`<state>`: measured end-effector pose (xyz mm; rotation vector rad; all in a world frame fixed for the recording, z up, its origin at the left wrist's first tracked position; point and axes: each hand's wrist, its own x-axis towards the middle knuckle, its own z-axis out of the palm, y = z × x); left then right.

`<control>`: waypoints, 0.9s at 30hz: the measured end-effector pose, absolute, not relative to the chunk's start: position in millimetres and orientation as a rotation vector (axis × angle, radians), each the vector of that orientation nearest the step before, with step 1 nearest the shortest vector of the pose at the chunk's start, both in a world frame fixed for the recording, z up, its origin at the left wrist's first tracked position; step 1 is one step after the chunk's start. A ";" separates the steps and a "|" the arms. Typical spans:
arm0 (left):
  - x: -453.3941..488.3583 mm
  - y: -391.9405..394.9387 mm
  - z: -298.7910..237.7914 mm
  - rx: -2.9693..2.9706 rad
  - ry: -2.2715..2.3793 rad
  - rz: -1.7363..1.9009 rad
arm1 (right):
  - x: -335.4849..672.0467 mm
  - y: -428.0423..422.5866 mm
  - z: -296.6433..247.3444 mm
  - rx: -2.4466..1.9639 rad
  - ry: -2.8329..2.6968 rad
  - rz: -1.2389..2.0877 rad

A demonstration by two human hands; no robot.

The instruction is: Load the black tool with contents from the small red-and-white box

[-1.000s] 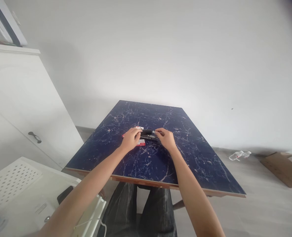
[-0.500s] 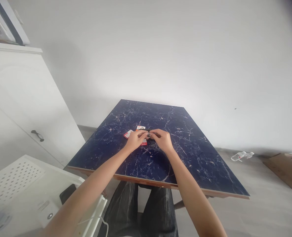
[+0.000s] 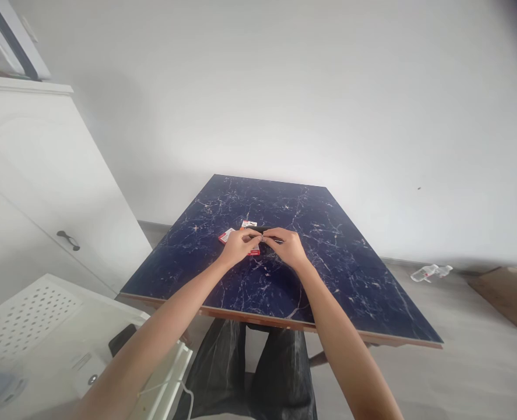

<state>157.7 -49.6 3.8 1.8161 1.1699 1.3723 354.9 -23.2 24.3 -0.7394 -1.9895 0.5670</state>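
Both hands reached out from the bottom of the view, bare forearms passing over dark trousers (image 3: 249,373). Nearest on the left stood a white crate (image 3: 22,315) with a perforated top, a dark phone (image 3: 122,339) lying on it near its right edge and a white cable (image 3: 171,389) hanging at its corner.

Past the knees came the wood-edged front of a dark blue marbled table (image 3: 350,274). Over its middle the left hand (image 3: 239,246) and right hand (image 3: 289,246) met, knuckles up, each with fingers bunched and thumb drawn in, the tips almost touching one another. They closed in on a small black tool (image 3: 264,230) that lay on the table right at the fingertips and was mostly hidden by them. I cannot tell whether either hand clamped it or only touched it.

Three red-and-white packs lay around that spot: a near pack (image 3: 254,252) between the hands, a left pack (image 3: 227,235) just beyond the left hand, and a far pack (image 3: 249,223) just behind the tool.

Farther left rose a white cupboard (image 3: 44,192) with a dark handle (image 3: 68,240). On the floor to the right, well apart from the table, lay a clear bottle (image 3: 431,272) and a cardboard sheet (image 3: 507,289), with a plain white wall (image 3: 284,87) behind.
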 end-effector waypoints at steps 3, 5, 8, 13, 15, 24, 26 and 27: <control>159.0 -53.5 7.0 1.980 1.251 1.395 | 355.9 -22.1 23.3 -0.735 -1.997 0.575; 160.0 -54.6 8.1 2.036 1.262 1.412 | 356.4 -22.3 24.1 -0.752 -1.996 0.582; 160.3 -55.2 8.6 2.063 1.247 1.432 | 361.8 -21.2 27.7 -0.800 -2.017 0.571; 156.1 -55.7 11.4 2.080 1.342 1.617 | 389.0 -5.4 27.8 -1.042 -1.911 0.435; 154.1 -56.1 13.2 2.071 1.396 1.682 | 399.0 3.1 23.0 -1.156 -1.973 0.411; 152.3 -59.1 17.0 2.098 1.434 1.703 | 399.8 16.3 4.8 -1.254 -2.136 0.454; 152.3 -58.7 16.3 2.093 1.442 1.686 | 399.5 16.4 3.3 -1.246 -2.141 0.470; 152.2 -58.2 15.8 2.091 1.443 1.678 | 399.8 16.5 2.9 -1.243 -2.142 0.474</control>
